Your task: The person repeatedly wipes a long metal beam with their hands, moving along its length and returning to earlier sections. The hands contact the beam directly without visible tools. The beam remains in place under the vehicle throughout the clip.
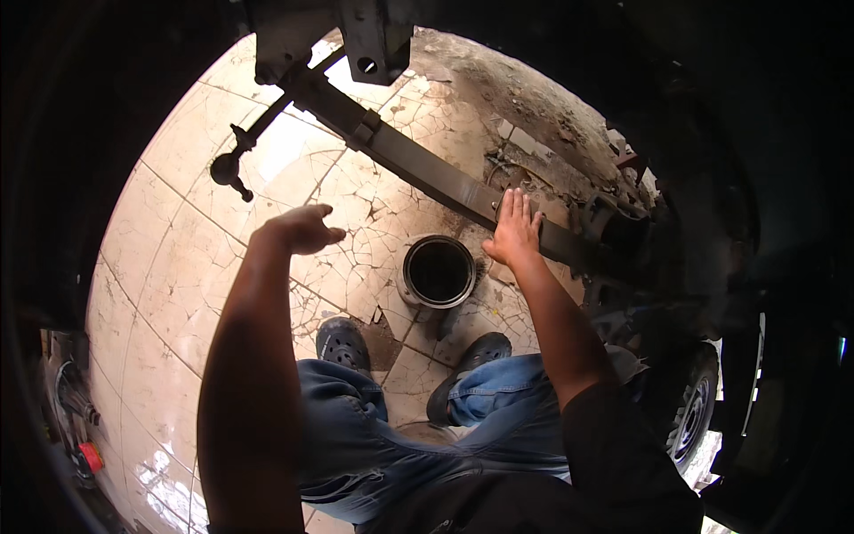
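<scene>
A long dark leaf spring (427, 176) slants across the view from upper left to right. My right hand (516, 233) lies on it with fingers stretched out and flat. A small dark shape shows beside those fingertips; I cannot make out whether it is part of the spring. My left hand (307, 229) hangs in the air over the tiles, left of the spring, with thumb and fingers apart and nothing visible in them. Between my hands, a round can (407, 289) with a dark inside stands on the floor.
Cracked pale tiles (178, 258) cover the floor. A rod with a ball joint (225, 168) juts out at upper left, below a dark bracket (378, 49). A wheel (694, 414) is at lower right. My shoes (342, 345) flank the can. A red-ended object (90, 457) lies far left.
</scene>
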The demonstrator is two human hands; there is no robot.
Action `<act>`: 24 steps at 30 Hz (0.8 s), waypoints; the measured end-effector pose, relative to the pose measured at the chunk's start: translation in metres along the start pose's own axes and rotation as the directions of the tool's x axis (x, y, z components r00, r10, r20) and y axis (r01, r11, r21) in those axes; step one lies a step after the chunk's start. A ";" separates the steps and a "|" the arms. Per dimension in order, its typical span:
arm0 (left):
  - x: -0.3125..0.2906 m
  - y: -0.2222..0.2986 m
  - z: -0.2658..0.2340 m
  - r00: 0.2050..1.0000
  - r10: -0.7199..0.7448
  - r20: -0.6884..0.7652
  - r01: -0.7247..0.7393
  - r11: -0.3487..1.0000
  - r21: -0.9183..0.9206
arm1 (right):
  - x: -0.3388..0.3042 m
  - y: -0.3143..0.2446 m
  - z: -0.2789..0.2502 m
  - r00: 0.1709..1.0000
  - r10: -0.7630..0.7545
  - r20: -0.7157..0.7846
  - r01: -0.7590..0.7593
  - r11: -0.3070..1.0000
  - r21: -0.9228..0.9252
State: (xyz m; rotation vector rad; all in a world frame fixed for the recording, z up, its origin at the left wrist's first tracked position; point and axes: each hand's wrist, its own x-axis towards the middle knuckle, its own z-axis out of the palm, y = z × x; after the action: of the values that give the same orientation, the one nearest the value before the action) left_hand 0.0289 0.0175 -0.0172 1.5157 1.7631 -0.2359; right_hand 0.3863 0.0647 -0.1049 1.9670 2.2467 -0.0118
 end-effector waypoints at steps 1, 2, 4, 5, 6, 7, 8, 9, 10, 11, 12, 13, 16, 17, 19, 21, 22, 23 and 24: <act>-0.002 0.001 0.000 0.999 -0.024 0.034 0.024 1.000 0.006 | 0.006 0.000 -0.003 1.000 0.020 0.013 -0.020 1.000 0.013; -0.003 0.001 -0.001 0.998 -0.042 0.043 0.042 0.999 -0.008 | -0.003 0.001 -0.001 1.000 0.004 0.029 -0.004 1.000 0.004; -0.005 -0.004 -0.007 0.998 -0.065 0.026 0.067 0.996 -0.054 | -0.027 -0.005 0.006 0.999 -0.043 0.003 0.043 0.999 0.020; -0.004 -0.007 -0.007 0.997 -0.078 0.024 0.080 0.994 -0.077 | -0.032 -0.006 0.010 0.998 -0.066 -0.004 0.066 0.997 0.028; -0.003 -0.007 -0.008 0.997 -0.071 -0.014 0.069 0.990 -0.121 | -0.031 -0.004 0.010 0.994 -0.093 -0.049 0.095 0.995 0.032; -0.002 -0.005 -0.008 0.996 -0.080 -0.025 0.077 0.992 -0.096 | -0.027 -0.002 0.010 0.995 -0.088 -0.057 0.089 0.996 0.026; -0.002 -0.003 -0.008 0.997 -0.080 -0.015 0.079 0.994 -0.073 | -0.019 0.000 0.009 0.994 -0.083 -0.066 0.084 0.996 0.020; -0.006 0.004 -0.008 0.996 -0.087 -0.002 0.086 0.995 -0.045 | -0.013 -0.001 0.008 0.994 -0.079 -0.070 0.080 0.997 0.020; -0.005 0.007 -0.007 0.999 -0.051 -0.011 0.051 0.999 -0.016 | -0.006 -0.001 0.006 0.997 -0.059 -0.058 0.061 0.998 0.032; -0.003 0.009 -0.007 1.000 -0.016 -0.019 0.017 1.000 0.012 | -0.002 -0.002 0.006 0.997 -0.047 -0.057 0.050 0.998 0.046; -0.001 0.013 -0.007 0.999 0.021 -0.025 -0.020 0.999 0.037 | 0.002 0.000 0.003 0.998 -0.035 -0.055 0.038 0.998 0.055; -0.001 0.017 -0.006 0.993 0.086 -0.074 -0.084 0.996 0.040 | 0.003 0.001 0.002 0.998 -0.024 -0.054 0.027 0.998 0.065; -0.001 0.026 -0.004 0.936 0.261 -0.236 -0.262 0.965 0.026 | -0.022 -0.007 0.006 0.999 -0.035 -0.008 0.035 0.999 0.033; -0.002 0.028 -0.005 0.910 0.273 -0.312 -0.261 0.962 0.082 | -0.023 -0.009 0.006 0.998 -0.057 -0.021 0.058 0.998 0.032; -0.002 0.037 -0.002 0.844 0.317 -0.433 -0.253 0.947 0.200 | -0.028 -0.007 0.017 0.996 -0.083 -0.032 0.085 0.996 0.035; 0.000 0.050 -0.002 0.868 0.272 -0.416 -0.189 0.955 0.230 | -0.017 -0.004 0.025 0.992 -0.073 -0.099 0.077 0.996 0.040; -0.001 0.060 -0.001 0.873 0.264 -0.410 -0.166 0.951 0.259 | -0.009 0.000 0.024 0.993 -0.050 -0.107 0.054 0.998 0.034; 0.000 0.067 0.000 0.878 0.257 -0.404 -0.144 0.947 0.288 | -0.001 0.004 0.023 0.993 -0.028 -0.115 0.031 0.999 0.028; -0.001 0.067 0.000 0.888 0.233 -0.397 -0.111 0.945 0.307 | 0.007 0.004 0.017 0.995 -0.024 -0.099 0.029 0.998 0.047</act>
State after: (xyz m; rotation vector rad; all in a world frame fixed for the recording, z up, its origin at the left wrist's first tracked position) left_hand 0.0897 0.0343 0.0061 2.0429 1.9743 -0.0567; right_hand 0.3916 0.0701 -0.1217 2.0040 2.3554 0.0289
